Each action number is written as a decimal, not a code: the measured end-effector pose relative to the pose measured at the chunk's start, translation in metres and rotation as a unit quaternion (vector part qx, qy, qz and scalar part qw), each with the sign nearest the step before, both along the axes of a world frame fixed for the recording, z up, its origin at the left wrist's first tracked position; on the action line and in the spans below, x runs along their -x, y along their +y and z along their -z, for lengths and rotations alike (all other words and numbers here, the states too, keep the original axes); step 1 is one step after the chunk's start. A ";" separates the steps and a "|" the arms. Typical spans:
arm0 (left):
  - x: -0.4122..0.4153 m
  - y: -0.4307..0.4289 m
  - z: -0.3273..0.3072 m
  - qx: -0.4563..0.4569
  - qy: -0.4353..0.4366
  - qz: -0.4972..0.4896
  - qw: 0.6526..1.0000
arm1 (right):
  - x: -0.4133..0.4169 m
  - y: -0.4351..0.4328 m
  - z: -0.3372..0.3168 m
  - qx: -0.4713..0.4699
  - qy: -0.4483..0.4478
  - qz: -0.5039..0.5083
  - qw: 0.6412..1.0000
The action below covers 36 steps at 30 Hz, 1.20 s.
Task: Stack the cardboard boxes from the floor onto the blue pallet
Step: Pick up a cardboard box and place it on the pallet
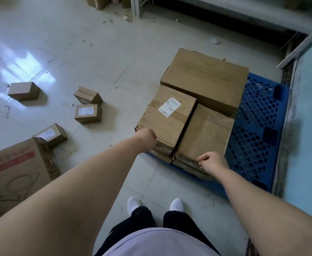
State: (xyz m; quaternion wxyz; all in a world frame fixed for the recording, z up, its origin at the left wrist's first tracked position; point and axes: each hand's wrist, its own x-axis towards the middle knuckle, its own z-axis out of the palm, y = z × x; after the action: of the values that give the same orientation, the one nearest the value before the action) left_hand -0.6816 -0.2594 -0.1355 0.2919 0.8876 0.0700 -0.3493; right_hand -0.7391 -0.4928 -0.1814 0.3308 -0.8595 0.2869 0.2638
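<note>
Both arms bare, stretched forward and down. Left arm is nearly straight and reaches further. Left hand is seen from the back, wrist bent down, fingers curled under and hidden, so grip is unclear. Right arm is slightly bent. Right hand is back up, fingers curled into a loose fist, thumb against index, nothing visible in it. Hands well apart.

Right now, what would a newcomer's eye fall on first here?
The blue pallet right of centre carries three big boxes; the left hand is at the near corner of the labelled box, the right hand at the plain box beside it. Four small boxes and a red-printed carton lie on the floor at left.
</note>
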 end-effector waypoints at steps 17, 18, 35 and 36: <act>-0.041 -0.048 0.033 0.023 0.044 0.064 0.997 | 0.002 -0.016 0.036 -0.043 0.004 0.144 0.989; -0.044 -0.060 0.041 0.018 0.044 0.072 0.996 | -0.001 -0.025 0.043 -0.037 0.011 0.154 0.987; -0.116 -0.235 0.257 -0.142 0.069 0.002 0.987 | -0.098 -0.185 0.225 -0.022 0.136 0.230 0.963; -0.118 -0.237 0.263 -0.149 0.060 -0.006 0.987 | -0.100 -0.186 0.231 -0.022 0.131 0.240 0.962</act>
State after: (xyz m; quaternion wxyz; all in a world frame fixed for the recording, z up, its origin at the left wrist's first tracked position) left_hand -0.5638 -0.4961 -0.3982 0.1542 0.8983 0.1439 -0.3854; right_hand -0.6387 -0.6786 -0.4127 0.3629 -0.7157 0.5198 0.2931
